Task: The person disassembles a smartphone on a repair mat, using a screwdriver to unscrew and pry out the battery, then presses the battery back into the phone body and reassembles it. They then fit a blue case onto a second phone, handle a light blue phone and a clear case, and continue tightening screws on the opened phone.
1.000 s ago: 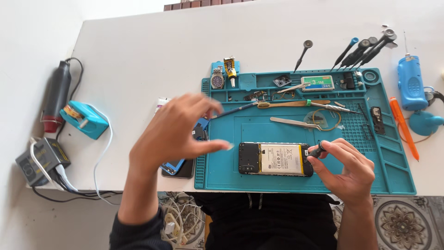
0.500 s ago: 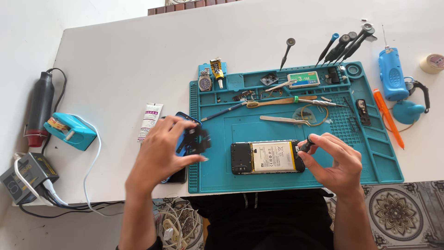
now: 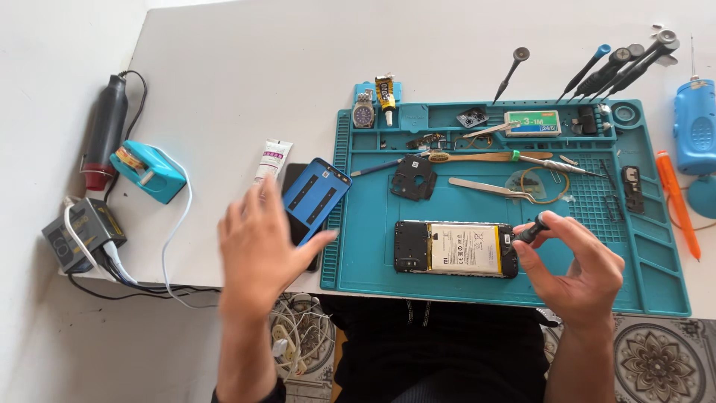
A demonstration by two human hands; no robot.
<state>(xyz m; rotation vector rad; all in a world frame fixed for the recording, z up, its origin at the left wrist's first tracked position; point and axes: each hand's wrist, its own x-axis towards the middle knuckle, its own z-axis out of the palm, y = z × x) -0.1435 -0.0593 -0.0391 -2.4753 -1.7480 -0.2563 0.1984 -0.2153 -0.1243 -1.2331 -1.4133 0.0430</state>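
Observation:
An opened smartphone [image 3: 456, 248] with its battery showing lies on the teal repair mat [image 3: 373, 277]. My right hand [image 3: 578, 270] pinches a small black screwdriver [image 3: 532, 229] at the phone's right end. My left hand [image 3: 261, 246] hovers open with spread fingers over the table's front edge, just left of the mat. Beside its fingertips a blue phone back cover [image 3: 317, 195] lies across a dark phone and the mat's left rim. A black inner cover plate [image 3: 414, 177] rests on the mat above the phone.
On the mat lie tweezers [image 3: 488, 188], a bamboo toothbrush [image 3: 485, 157], a wristwatch [image 3: 363, 113] and small parts. Screwdrivers [image 3: 619, 63], a blue power tool [image 3: 697, 134] and an orange tool [image 3: 677, 213] sit right. A heat gun [image 3: 104, 130], tape dispenser [image 3: 149, 172], adapter [image 3: 82, 235] and glue tube [image 3: 272, 159] sit left.
My left hand has come off the blue back cover and drawn back toward me, leaving the cover in plain view. My right hand stays at the phone's right end with the screwdriver.

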